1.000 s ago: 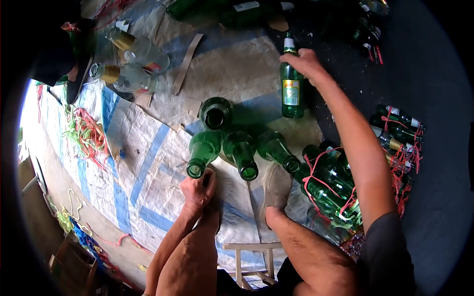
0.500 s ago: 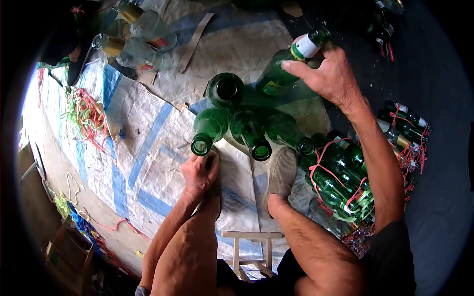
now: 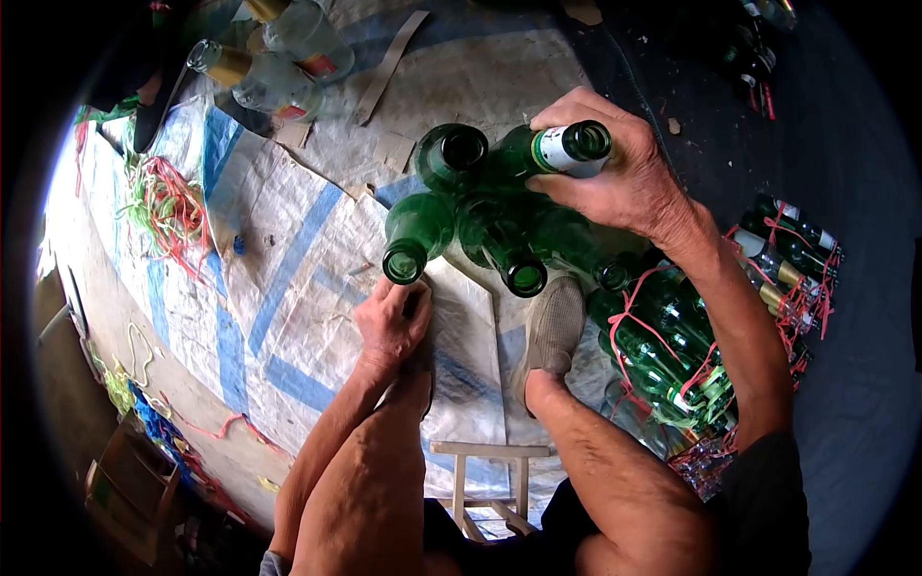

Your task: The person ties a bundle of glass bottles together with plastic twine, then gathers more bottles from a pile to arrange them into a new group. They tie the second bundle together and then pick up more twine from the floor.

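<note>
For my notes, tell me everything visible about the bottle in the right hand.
The bottle is green, see-through and glassy-looking, with a white, dark-marked label edged in green and yellow around its neck. Its round mouth is uncapped. It leans with the mouth toward the camera, beside the other green bottles. The right hand grips it around the neck.

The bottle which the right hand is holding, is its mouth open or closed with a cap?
Open: the green bottle in the right hand shows a dark, uncovered hole at its mouth.
</note>
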The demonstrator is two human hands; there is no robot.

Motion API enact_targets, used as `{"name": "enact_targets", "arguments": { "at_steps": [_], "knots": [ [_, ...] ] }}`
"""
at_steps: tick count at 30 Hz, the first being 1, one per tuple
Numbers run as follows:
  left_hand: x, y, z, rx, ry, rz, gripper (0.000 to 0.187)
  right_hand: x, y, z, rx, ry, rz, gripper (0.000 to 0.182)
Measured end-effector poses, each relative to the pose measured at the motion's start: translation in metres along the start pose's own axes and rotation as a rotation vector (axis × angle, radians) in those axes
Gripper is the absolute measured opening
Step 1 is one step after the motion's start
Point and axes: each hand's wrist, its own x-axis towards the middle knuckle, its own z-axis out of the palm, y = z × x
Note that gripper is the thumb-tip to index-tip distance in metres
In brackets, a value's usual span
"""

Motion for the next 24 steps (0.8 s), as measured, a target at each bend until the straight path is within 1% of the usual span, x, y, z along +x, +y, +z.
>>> {"name": "enact_targets", "arguments": {
  "at_steps": [15, 18, 22, 24],
  "knots": [
    [0.001, 0.002, -0.001, 0.011, -0.015, -0.002, 0.013, 0.000, -0.005, -0.001, 0.020, -0.131, -0.077, 0.050],
    [0.000, 0.001, 0.000, -0.004, -0.020, -0.009, 0.012, 0.000, -0.007, -0.003, 0.040, -0.141, -0.057, 0.053],
    [0.000, 0.002, 0.000, 0.003, -0.027, -0.021, 0.012, -0.003, -0.004, -0.005, -0.012, -0.173, -0.044, 0.061],
    [-0.001, 0.001, 0.000, -0.001, -0.022, -0.008, 0.012, -0.006, -0.003, -0.008, -0.007, -0.223, 0.016, 0.065]
  ]
}}
